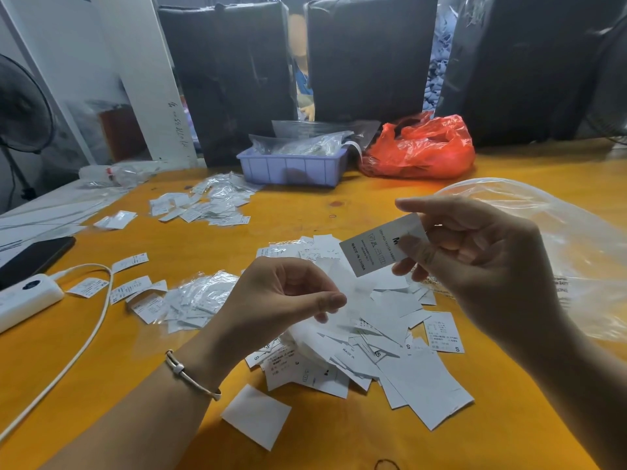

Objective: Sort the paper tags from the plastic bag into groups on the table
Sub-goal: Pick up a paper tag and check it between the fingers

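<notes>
Tag (380, 247) white, printed black; pinched by right hand (475, 252).
</notes>
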The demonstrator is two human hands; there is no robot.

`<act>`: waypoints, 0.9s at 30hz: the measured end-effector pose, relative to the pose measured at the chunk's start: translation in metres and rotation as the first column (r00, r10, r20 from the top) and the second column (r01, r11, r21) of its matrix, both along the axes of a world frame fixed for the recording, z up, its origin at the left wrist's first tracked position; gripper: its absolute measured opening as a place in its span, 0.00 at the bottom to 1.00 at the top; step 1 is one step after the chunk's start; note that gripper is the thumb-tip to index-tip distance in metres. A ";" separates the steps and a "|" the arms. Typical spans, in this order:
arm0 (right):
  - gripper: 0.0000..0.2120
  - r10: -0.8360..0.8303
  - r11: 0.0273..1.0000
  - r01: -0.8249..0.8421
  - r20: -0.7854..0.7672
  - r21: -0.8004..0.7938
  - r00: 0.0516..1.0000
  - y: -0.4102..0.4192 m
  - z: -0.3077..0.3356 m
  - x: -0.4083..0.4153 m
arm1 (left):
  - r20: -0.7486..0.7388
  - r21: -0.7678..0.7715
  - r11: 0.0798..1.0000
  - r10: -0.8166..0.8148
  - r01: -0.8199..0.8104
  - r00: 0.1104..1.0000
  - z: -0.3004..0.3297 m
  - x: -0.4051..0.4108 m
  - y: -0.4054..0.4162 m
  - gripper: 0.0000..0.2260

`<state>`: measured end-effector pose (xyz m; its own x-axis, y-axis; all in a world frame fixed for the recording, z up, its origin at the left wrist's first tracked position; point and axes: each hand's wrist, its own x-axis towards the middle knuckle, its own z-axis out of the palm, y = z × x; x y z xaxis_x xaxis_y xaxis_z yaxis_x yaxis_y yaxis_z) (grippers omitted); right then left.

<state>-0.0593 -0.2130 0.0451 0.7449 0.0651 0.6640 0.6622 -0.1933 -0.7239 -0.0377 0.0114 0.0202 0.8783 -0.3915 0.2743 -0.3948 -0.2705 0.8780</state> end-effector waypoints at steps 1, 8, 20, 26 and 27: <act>0.15 0.005 1.000 -0.005 -0.003 -0.005 1.000 0.000 -0.001 0.000 | 0.000 -0.001 1.000 -0.001 0.001 1.000 0.000 0.000 0.000 0.08; 0.15 -0.009 0.998 0.009 -0.012 -0.056 1.000 0.001 -0.005 0.002 | -0.012 -0.025 1.000 -0.012 0.011 1.000 0.000 -0.001 0.000 0.07; 0.16 -0.040 0.954 0.047 0.030 -0.296 0.999 0.000 -0.005 0.002 | -0.053 -0.034 0.998 -0.057 0.055 0.997 0.001 0.000 0.000 0.04; 0.18 -0.002 0.915 -0.010 -0.028 -0.404 1.000 0.003 -0.011 0.005 | -0.053 0.001 0.997 -0.079 0.079 0.996 -0.001 -0.001 -0.003 0.06; 0.18 0.014 0.919 -0.031 -0.046 -0.393 0.999 0.004 -0.012 0.004 | -0.054 0.008 0.997 -0.077 0.078 0.996 -0.002 -0.002 -0.004 0.07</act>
